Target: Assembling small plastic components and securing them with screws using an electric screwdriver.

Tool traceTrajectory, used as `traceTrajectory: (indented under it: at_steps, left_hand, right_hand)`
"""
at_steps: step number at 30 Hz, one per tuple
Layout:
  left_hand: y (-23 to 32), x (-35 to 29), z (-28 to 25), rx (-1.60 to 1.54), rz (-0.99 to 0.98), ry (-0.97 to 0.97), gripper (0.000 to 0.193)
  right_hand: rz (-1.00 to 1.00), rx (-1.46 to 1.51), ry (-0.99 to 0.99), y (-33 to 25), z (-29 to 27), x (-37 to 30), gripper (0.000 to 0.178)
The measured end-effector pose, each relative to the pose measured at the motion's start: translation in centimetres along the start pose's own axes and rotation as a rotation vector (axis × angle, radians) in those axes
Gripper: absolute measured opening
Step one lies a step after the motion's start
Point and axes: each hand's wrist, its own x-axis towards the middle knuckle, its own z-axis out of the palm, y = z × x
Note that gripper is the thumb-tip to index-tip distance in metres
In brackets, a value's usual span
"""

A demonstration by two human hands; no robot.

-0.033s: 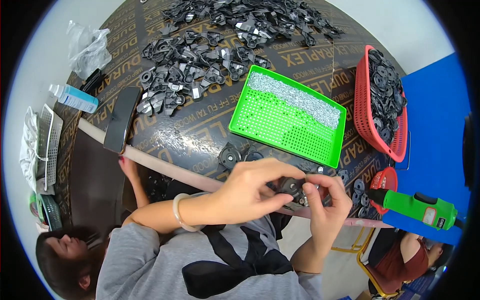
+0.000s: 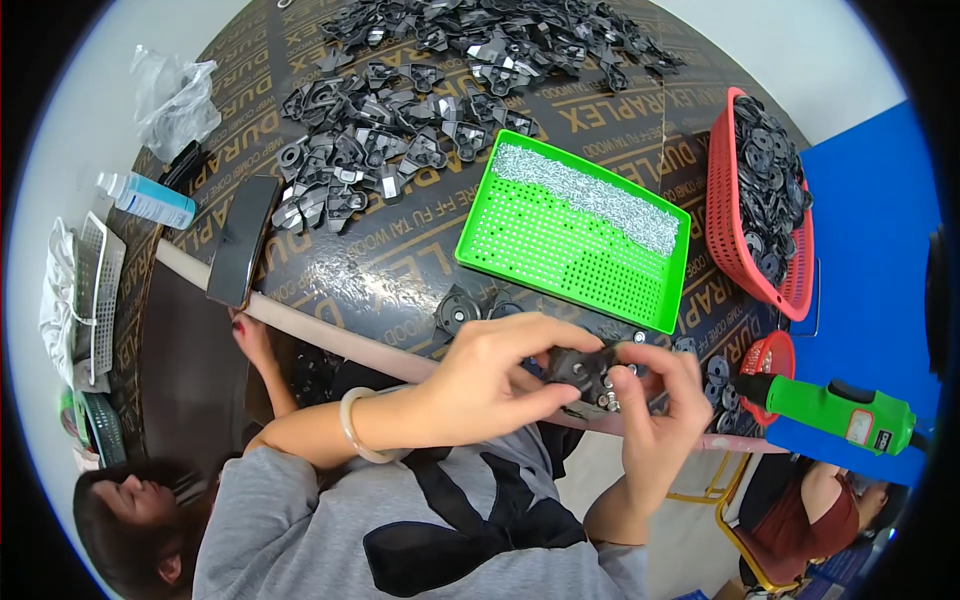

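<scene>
Close to the table's near edge, my left hand (image 2: 500, 375) grips a dark plastic part (image 2: 575, 367) between thumb and fingers; the part has a round hole. My right hand (image 2: 655, 390) is closed beside it, thumb and forefinger at the part's right side. Several small silver metal pieces (image 2: 606, 402) show by my right fingers, seemingly held in them; their exact kind is too small to tell. Just beyond my left hand, more dark parts with round discs (image 2: 460, 314) lie on the table. A single silver piece (image 2: 639, 338) sits beyond my right hand.
A green perforated tray (image 2: 570, 292) holds many small silver pins. Dark parts (image 2: 380, 150) are heaped at the back. To the right stand a red basket (image 2: 725, 225) of black discs, a small red bowl (image 2: 785, 360) and a green power screwdriver (image 2: 840, 412). A phone (image 2: 243, 240) lies left.
The dark part has turned slightly in my left hand, showing more of its face. My right fingers have shifted a little, and more silver pieces show beside them.
</scene>
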Motion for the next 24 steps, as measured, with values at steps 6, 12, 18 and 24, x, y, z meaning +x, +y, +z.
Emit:
traceTrajectory:
  at_steps: [6, 12, 18, 24]
  left_hand:
    - [0.4, 0.0, -0.5, -0.054, -0.024, -0.029, 0.040]
    - [0.4, 0.1, 0.5, -0.145, -0.050, -0.021, 0.039]
    - [0.9, 0.2, 0.3, -0.193, -0.093, -0.024, 0.038]
    - [1.2, 0.8, 0.3, -0.038, -0.030, -0.090, 0.040]
  right_hand:
    - [-0.877, -0.040, -0.406, -8.2, -2.2, 1.0, 0.017]
    - [-1.152, 0.059, -0.770, -14.2, -4.1, 4.9, 0.038]
    - [-1.123, 0.048, -0.700, -12.5, -7.0, 3.6, 0.041]
    - [-1.081, 0.039, -0.657, -10.4, -9.0, 3.5, 0.046]
